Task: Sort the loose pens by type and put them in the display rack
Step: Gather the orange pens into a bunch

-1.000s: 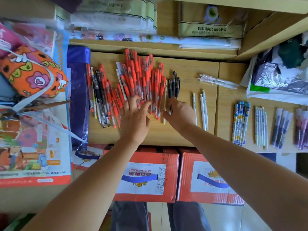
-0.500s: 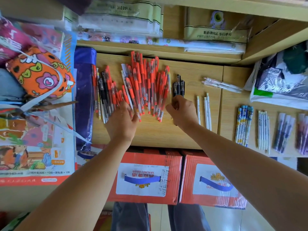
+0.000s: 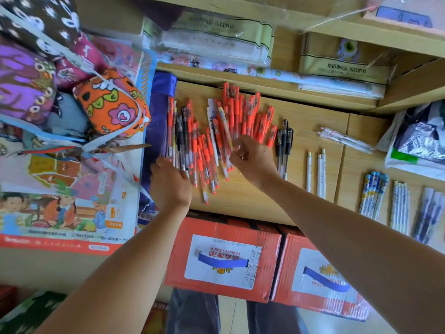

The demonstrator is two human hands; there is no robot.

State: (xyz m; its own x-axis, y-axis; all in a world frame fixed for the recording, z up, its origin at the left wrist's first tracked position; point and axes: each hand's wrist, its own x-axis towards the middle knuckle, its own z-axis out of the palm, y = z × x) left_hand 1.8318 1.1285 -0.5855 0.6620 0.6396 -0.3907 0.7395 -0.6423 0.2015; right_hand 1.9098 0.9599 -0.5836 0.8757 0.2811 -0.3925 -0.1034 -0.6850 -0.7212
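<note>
A heap of red pens (image 3: 231, 131) lies fanned on the wooden bench (image 3: 310, 116); the right hand (image 3: 252, 157) sits at its near right edge, fingers curled and seemingly pinching one pen, though blur hides the grip. The left hand (image 3: 169, 184) rests at the heap's near left corner, fingers loosely spread on the pen tips; black pens (image 3: 284, 143) lie just right of the right hand.
</note>
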